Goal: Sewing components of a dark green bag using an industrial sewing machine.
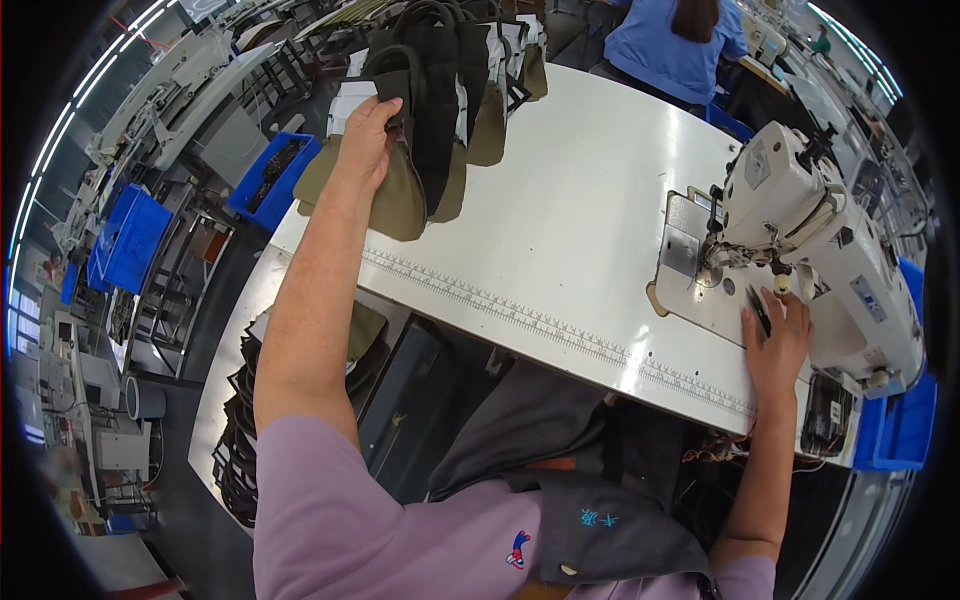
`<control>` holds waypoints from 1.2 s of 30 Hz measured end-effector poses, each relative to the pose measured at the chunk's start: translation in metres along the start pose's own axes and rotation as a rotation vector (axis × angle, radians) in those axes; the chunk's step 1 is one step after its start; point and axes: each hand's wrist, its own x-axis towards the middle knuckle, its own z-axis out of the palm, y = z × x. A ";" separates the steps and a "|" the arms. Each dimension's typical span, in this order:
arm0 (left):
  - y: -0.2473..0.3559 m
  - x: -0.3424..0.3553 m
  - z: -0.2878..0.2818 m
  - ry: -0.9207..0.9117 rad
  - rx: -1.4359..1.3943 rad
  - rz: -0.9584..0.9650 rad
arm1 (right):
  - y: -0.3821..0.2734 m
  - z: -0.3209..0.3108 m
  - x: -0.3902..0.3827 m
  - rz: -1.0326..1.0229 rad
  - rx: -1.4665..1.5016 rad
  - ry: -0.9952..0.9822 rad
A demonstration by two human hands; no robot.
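Note:
At the far left of the white table, my left hand (368, 148) is closed on the edge of an olive and black fabric piece (398, 200). That piece belongs to a row of similar pieces, some with dark looped handles and white patches. Over on the right, my right hand (776, 345) rests on the bed of the white sewing machine (785, 190), just below its needle area. Between its thumb and forefinger is a small dark pointed tool (759, 309); its exact kind is partly hidden by the fingers.
A printed ruler strip (520, 322) runs along the table's near edge. Below left, a lower shelf (222, 425) carries more dark and olive pieces. Blue bins (272, 180) stand at the left, another blue bin (893, 430) at the right. A person in blue (664, 50) sits beyond the table.

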 end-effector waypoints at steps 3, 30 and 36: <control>-0.004 -0.001 0.003 -0.013 -0.042 -0.001 | -0.041 -0.017 0.022 -0.098 0.321 -0.145; 0.198 -0.067 -0.006 0.164 -0.054 0.485 | -0.334 0.111 0.207 -0.612 0.640 -0.283; 0.175 -0.069 0.012 -0.141 -0.213 -0.058 | -0.306 0.104 0.172 -0.592 0.767 0.040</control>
